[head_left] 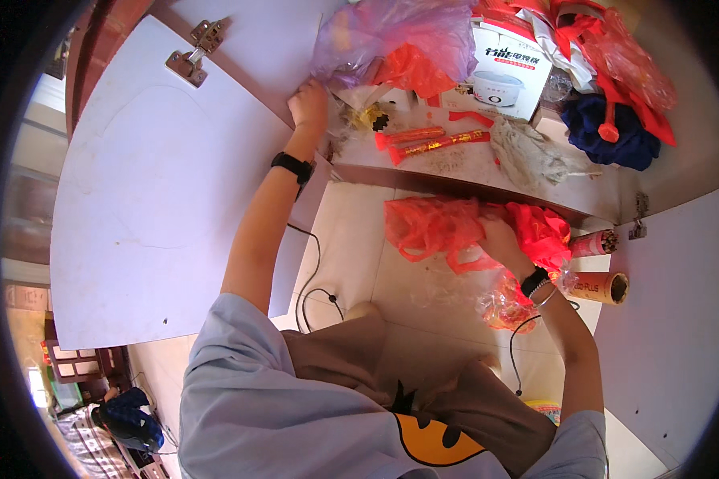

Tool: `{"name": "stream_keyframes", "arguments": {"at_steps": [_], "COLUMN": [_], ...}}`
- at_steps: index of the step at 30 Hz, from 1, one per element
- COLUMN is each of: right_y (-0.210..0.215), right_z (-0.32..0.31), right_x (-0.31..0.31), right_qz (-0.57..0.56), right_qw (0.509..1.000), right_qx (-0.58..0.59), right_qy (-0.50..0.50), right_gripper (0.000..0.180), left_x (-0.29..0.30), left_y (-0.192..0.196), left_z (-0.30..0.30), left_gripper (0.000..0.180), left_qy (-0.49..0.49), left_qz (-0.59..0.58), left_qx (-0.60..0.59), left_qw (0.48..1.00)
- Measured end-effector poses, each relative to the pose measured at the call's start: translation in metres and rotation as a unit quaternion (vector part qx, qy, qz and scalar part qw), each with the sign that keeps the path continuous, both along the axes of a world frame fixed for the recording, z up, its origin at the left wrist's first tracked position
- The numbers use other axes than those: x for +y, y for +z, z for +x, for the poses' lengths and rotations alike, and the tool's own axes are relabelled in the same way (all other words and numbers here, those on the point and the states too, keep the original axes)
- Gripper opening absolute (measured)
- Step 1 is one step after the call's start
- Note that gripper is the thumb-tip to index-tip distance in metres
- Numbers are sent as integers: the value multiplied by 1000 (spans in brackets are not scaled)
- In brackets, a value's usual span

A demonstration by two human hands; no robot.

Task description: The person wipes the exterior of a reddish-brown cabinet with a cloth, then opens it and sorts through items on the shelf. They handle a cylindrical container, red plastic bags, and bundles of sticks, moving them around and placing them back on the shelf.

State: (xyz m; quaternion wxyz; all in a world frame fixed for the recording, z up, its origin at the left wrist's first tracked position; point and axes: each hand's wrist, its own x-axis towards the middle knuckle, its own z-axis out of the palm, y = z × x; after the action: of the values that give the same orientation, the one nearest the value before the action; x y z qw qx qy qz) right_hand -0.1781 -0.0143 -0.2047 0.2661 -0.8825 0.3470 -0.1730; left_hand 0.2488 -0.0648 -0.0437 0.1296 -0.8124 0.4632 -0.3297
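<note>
Up at the left side of an opened cabinet is my left hand [307, 108], its fingers curled at the edge of a translucent purple plastic bag [391, 40]. Whether it grips the bag is hidden. Below the cabinet's front edge, my right hand [501, 242] is closed on a red plastic bag [431, 227]. Its fingertips are partly lost behind the thin plastic. Bright red cloth-like material [542, 231] bunches just right of that hand, and a clear and red crumpled wrapper [507, 302] hangs under the wrist.
On the dusty cabinet shelf lie red tubes [439, 148], a grey rag [527, 152], a white cooker box [503, 72] and a dark blue cloth bundle [611, 132]. Cabinet doors [160, 199] stand open on both sides. A cardboard tube [603, 287] and black cables [319, 255] are lower down.
</note>
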Motion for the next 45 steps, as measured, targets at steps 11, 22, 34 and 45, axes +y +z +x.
{"name": "stream_keyframes", "arguments": {"at_steps": [11,22,34,45], "right_y": [1,8,21,18], "right_z": [-3,-8,-13,-13], "right_x": [3,8,11,10], "right_qz": [-29,2,40,44], "right_qw": [1000,999,994,993], "right_qx": [9,34,99,108], "right_qy": [-2,-8,-7,-3], "right_gripper": [22,31,45,47], "left_x": [5,5,4,-1], "left_y": [1,-5,14,35], "left_z": [-11,-9,-5,3], "left_gripper": [27,37,41,42], "left_qy": [-59,-83,-122,-162], "left_qz": [25,-19,-55,-60], "left_qx": [-108,-96,-87,-134], "left_qw": [992,992,987,976]}}
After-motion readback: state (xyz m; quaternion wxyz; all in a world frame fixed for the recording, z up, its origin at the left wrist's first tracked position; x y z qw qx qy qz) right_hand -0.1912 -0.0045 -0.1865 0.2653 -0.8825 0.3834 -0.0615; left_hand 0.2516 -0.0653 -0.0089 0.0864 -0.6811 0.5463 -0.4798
